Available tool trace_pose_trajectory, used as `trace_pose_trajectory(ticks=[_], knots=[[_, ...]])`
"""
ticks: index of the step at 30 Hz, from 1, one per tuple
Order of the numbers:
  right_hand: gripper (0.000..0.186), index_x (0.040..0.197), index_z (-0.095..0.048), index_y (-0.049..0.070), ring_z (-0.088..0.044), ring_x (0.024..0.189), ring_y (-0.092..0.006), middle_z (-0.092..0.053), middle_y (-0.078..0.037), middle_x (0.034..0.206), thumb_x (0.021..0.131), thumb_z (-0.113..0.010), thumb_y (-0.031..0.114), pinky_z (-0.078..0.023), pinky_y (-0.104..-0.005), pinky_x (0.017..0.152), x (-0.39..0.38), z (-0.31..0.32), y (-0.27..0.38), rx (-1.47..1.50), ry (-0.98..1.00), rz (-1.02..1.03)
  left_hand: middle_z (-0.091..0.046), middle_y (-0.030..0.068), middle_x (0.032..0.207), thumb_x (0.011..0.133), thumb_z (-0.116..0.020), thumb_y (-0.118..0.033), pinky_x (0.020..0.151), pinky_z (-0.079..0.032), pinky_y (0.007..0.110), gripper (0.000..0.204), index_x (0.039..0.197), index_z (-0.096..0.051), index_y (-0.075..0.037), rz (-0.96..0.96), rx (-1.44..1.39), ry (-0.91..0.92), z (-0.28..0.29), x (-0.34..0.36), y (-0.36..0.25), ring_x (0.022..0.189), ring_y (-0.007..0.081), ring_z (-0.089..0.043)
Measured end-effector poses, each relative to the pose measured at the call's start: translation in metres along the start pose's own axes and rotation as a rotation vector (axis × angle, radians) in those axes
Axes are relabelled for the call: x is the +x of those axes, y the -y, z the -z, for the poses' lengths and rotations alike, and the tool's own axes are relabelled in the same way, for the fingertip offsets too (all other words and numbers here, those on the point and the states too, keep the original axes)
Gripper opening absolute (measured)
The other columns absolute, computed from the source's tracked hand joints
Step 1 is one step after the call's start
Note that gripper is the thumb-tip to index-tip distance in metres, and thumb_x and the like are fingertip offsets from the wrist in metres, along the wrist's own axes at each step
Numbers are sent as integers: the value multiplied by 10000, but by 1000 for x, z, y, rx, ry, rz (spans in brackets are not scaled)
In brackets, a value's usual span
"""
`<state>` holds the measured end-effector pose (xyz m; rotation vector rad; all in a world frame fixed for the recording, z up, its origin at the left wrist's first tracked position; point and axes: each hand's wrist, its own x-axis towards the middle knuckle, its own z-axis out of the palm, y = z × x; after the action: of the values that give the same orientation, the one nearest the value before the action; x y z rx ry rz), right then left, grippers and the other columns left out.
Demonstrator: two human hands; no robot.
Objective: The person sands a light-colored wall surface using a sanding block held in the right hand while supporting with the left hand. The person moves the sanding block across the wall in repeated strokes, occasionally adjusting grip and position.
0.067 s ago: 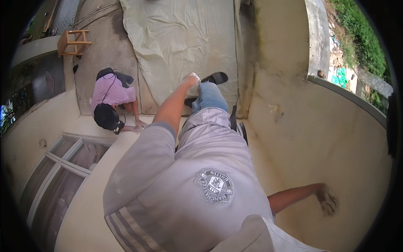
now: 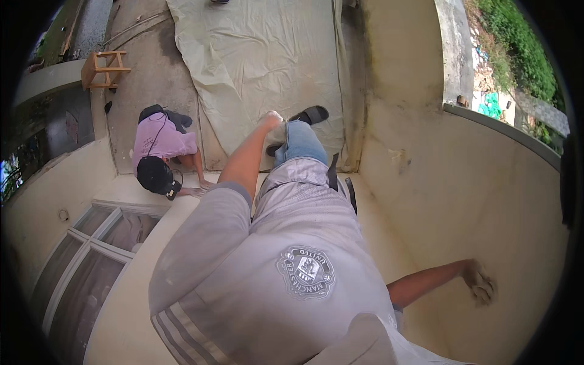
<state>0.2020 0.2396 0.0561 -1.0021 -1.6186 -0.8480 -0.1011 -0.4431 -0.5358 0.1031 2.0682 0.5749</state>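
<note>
My left hand (image 2: 272,117) hangs at the end of my lowered arm, beside my jeans leg. It is whitened with dust, and the fingers look curled in; whatever they may hold is hidden. Out to the right, my right hand (image 2: 480,285) is against the cream wall (image 2: 438,207), its dusty fingers bent. Anything between those fingers and the wall cannot be made out. My grey shirt covers the middle of the view, and a dark sandal (image 2: 314,114) shows on my foot.
A crouching person (image 2: 159,143) in a pink shirt and black cap works at the left, hands on the wall. A pale sheet (image 2: 261,61) covers part of the floor. A wooden stool (image 2: 104,70) stands far left, above a white-framed window (image 2: 91,240).
My right hand has shifted slightly outward and up along the wall. The whole view has moved a little, bringing a dark object in at the top edge. My left hand stays low.
</note>
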Motion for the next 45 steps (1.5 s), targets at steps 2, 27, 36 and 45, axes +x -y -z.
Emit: trace_pose_trajectory(ticks=[2, 27, 36, 45], knots=[[588, 1497, -454, -176, -322, 1535, -650, -356, -505, 1615, 1195, -353, 318, -298, -777, 1151, 9, -11, -5, -32, -139, 136, -747, 178, 1435, 1041, -588, -437, 1155, -530, 493, 470, 1282, -807, -97, 129, -51, -48, 7, -60, 7, 1356, 366, -690], [407, 1432, -632, -92, -683, 1213, -278, -692, -169, 1358, 1142, -563, 184, -571, -428, 1006, -523, 324, 260, 772, 678, -1589, -812, 202, 1219, 1002, -700, -256, 1013, -582, 442, 366, 1282, -773, -32, -495, -165, -62, 121, 68, 25, 1156, 330, -771], [425, 1436, -642, -120, -674, 1267, -306, -694, -198, 1402, 1154, -565, 189, -523, -436, 1110, -568, 297, 402, 1029, 706, -1324, -806, 161, 1251, 1050, -677, -325, 1012, -583, 472, 425, 1384, -716, -66, -325, -506, 508, 28, 136, 29, 1148, 306, -758], [436, 1453, -624, -118, -672, 1264, -310, -677, -212, 1416, 1146, -596, 189, -534, -450, 1101, -553, 295, 416, 974, 759, -1287, -740, 192, 1408, 1041, -675, -527, 1011, -518, 443, 703, 1590, -557, -104, -47, -749, 656, 1, 152, 47, 1202, 301, -701]])
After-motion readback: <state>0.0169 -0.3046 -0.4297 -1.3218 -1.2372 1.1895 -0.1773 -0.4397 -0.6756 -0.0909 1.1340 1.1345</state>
